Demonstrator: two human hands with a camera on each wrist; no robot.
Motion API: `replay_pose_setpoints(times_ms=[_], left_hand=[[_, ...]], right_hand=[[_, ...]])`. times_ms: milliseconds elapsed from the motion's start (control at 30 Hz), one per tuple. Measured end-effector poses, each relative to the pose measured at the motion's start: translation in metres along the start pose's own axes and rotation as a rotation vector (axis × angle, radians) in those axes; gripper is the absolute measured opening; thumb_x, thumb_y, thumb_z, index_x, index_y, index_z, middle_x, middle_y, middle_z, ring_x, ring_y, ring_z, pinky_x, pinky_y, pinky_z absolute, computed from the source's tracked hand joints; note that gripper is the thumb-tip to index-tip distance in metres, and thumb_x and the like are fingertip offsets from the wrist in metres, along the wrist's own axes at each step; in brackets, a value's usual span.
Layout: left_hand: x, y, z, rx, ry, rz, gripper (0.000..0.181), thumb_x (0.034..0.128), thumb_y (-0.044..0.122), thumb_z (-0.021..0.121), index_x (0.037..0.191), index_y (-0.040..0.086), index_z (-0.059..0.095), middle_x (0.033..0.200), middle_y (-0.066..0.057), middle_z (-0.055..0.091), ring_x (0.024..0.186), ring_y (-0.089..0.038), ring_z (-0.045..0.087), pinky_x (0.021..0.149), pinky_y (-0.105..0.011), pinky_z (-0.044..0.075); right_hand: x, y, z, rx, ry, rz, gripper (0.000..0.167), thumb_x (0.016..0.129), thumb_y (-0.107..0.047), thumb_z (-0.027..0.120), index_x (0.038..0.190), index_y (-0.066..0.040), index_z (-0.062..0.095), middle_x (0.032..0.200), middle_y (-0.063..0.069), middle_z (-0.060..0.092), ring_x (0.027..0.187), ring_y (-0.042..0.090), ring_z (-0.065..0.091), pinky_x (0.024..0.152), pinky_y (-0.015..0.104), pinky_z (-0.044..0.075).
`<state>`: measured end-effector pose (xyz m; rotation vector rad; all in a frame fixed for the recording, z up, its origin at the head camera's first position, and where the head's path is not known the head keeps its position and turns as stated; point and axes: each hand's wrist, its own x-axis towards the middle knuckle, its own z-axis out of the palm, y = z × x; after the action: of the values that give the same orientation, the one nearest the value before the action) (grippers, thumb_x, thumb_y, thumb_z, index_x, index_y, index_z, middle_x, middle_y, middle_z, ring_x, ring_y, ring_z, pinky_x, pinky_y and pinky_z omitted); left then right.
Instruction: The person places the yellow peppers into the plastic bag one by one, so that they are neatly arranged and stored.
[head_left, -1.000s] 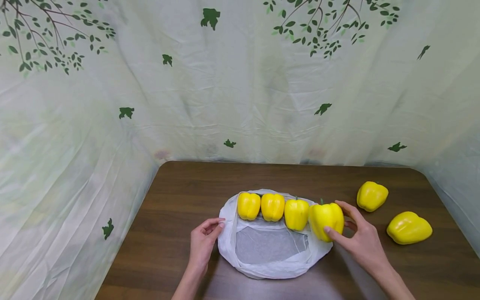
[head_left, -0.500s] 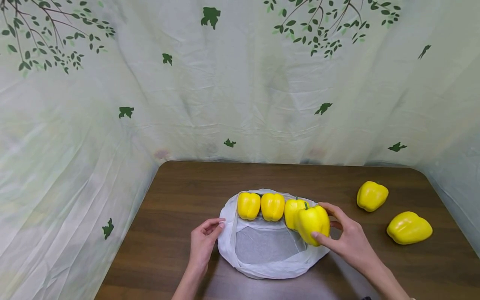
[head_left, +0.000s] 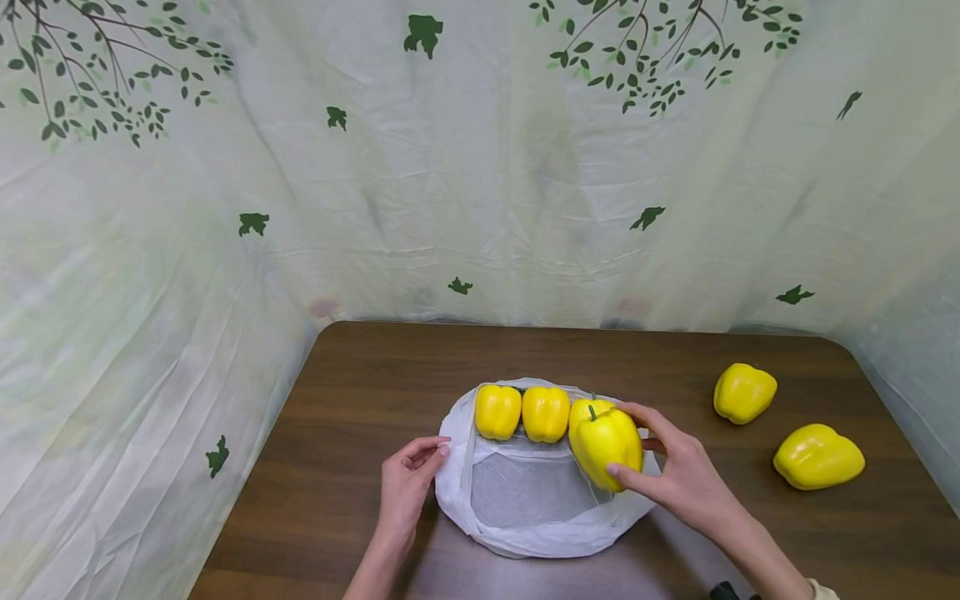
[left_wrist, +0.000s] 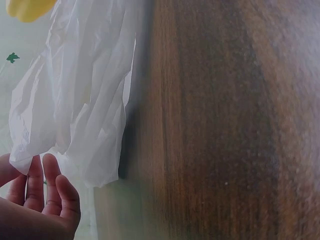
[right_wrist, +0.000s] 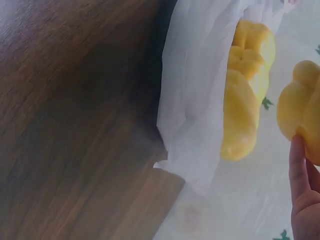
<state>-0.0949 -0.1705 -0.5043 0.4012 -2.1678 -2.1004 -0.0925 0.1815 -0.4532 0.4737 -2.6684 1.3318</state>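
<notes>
No text, label, brand, number or sign can be read in the head view or in either wrist view.

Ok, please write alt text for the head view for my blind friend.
A right hand holds a yellow pepper over an open white bag with three peppers inside; the left hand pinches the bag's edge. Two loose peppers lie on the brown table, at right.
</notes>
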Motion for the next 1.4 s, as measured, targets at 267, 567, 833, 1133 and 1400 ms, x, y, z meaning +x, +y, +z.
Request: replay_pose_setpoints(times_ms=[267,567,833,1133,1400], left_hand=[[0.000,0.001,-0.001,0.008,-0.004,-0.003,0.018,0.0865,0.007,0.074,0.102,-0.002,0.074,0.096,-0.014,0.072,0.081,-0.017,0.065,0.073,-0.022,0.051],[-0.001,0.000,-0.001,0.011,-0.003,0.002,0.017,0.0862,0.006,0.075,0.102,-0.002,0.075,0.096,-0.014,0.072,0.081,-0.017,0.065,0.073,-0.022,0.051],[0.000,0.001,0.000,0.016,-0.006,0.005,0.016,0.0864,0.005,0.074,0.101,-0.002,0.075,0.095,-0.014,0.072,0.081,-0.018,0.065,0.073,-0.023,0.051],[0.000,0.000,0.001,0.008,-0.011,0.000,0.015,0.0864,0.005,0.073,0.100,-0.002,0.075,0.094,-0.014,0.072,0.080,-0.018,0.065,0.072,-0.023,0.051],[0.000,0.000,0.001,0.015,-0.009,-0.010,0.017,0.0865,0.007,0.074,0.101,-0.001,0.075,0.096,-0.013,0.072,0.083,-0.018,0.066,0.075,-0.023,0.052]], right_hand=[[0.001,-0.004,0.011,0.046,-0.007,-0.010,0.070,0.076,-0.032,0.086,0.136,-0.024,0.052,0.131,-0.010,0.056,0.112,0.012,0.055,0.083,0.033,0.055],[0.001,-0.010,0.023,0.080,-0.003,-0.049,0.067,0.077,-0.031,0.085,0.136,-0.021,0.054,0.129,-0.005,0.058,0.111,0.015,0.056,0.084,0.034,0.055],[0.000,-0.014,0.035,0.119,-0.003,-0.007,0.066,0.078,-0.035,0.084,0.136,-0.024,0.053,0.131,-0.003,0.057,0.109,0.016,0.057,0.084,0.032,0.054],[-0.002,-0.021,0.049,0.184,0.014,0.026,0.070,0.076,-0.034,0.086,0.135,-0.015,0.054,0.130,-0.001,0.055,0.107,0.016,0.059,0.083,0.028,0.054],[-0.006,-0.025,0.060,0.260,-0.017,0.094,0.068,0.080,-0.037,0.082,0.137,-0.018,0.051,0.130,0.000,0.056,0.109,0.018,0.060,0.087,0.031,0.053]])
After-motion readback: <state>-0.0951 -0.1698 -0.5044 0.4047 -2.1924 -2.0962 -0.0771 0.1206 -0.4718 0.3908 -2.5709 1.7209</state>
